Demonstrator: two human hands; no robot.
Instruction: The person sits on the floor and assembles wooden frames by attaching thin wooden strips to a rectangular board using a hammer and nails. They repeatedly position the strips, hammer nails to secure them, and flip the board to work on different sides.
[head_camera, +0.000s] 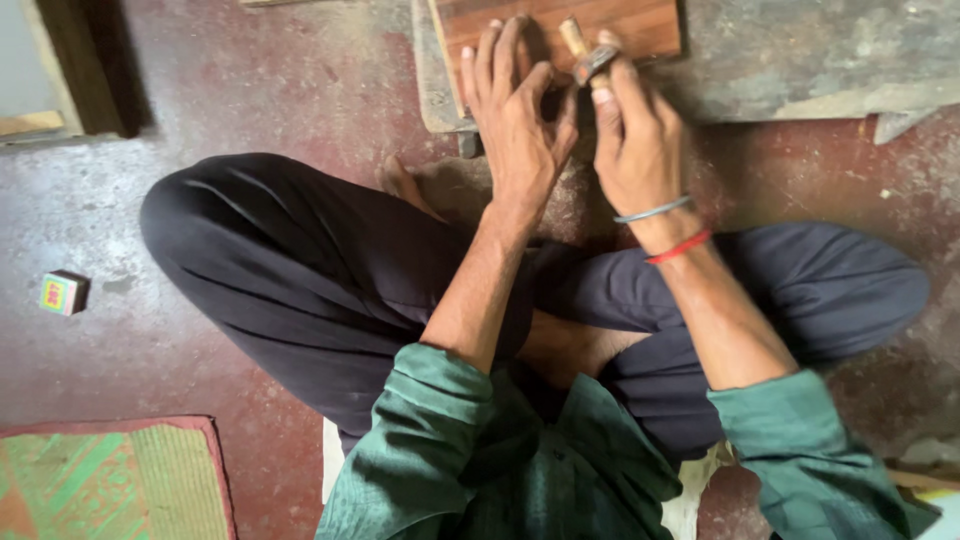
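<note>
Wooden-handled tool pinched in right hand fingers, over brown wooden board, left hand fingers spread flat on board, legs crossed on floor.

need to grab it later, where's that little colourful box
In the head view the small colourful box sits on the red floor at far left, beyond the person's left knee and above the woven mat.

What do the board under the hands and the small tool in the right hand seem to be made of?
The board looks like wood with a smooth brown finish: straight grain lines show. The tool in the right hand seems to have a pale wooden handle and a dull grey metal collar; its working end is hidden.
</note>
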